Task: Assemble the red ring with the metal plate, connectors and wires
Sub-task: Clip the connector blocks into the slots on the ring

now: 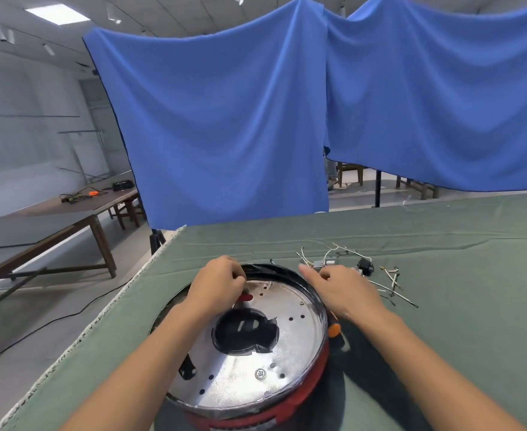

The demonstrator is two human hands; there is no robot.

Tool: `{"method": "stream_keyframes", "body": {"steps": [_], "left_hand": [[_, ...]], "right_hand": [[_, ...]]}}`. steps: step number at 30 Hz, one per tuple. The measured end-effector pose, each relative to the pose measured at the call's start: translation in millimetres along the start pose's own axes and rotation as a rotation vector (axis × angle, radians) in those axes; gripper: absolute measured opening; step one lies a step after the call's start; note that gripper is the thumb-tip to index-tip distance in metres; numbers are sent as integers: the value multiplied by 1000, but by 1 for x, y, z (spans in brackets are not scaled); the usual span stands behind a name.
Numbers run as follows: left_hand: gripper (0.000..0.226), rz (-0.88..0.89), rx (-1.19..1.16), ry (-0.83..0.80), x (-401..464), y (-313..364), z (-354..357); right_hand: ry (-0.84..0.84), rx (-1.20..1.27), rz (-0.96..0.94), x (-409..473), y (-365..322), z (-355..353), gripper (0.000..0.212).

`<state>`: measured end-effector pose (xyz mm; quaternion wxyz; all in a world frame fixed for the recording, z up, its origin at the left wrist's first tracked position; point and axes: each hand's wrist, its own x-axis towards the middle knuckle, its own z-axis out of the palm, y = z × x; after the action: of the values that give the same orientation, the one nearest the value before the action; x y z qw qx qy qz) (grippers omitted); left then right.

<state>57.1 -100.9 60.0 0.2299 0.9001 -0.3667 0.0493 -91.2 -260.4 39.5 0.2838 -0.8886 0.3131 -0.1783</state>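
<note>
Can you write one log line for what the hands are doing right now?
left hand: fingers curled at metal plate far edge | right hand: beside wires | plate in red ring

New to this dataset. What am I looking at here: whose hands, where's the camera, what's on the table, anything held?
There is no robot: a person works bare-handed, and the one picture comes from a wide-angle camera on their head, looking forward and down. On the green table cloth sits a red ring with a shiny metal plate lying in it. The left hand has its fingers curled at the plate's far edge; whether it pinches something is too small to tell. The right hand rests at the ring's far right rim, forefinger out, holding nothing visible. Behind it lie loose wires and small connectors. Blue cloth hangs beyond.
</note>
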Motion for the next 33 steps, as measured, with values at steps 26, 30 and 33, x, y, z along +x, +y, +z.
{"method": "stream_keyframes", "body": {"steps": [26,30,33], "left_hand": [[90,-226,-1779,-54,-23,19,-78],[60,-348,-1806,90,-21,19,-80],[30,-453,-1865,199,-21,15,-75]], "right_hand": [[918,-38,-838,-14,-92,15,27],[682,-16,-971,-19,-91,17,31],[564,233,-875,-24,-93,17,26]]}}
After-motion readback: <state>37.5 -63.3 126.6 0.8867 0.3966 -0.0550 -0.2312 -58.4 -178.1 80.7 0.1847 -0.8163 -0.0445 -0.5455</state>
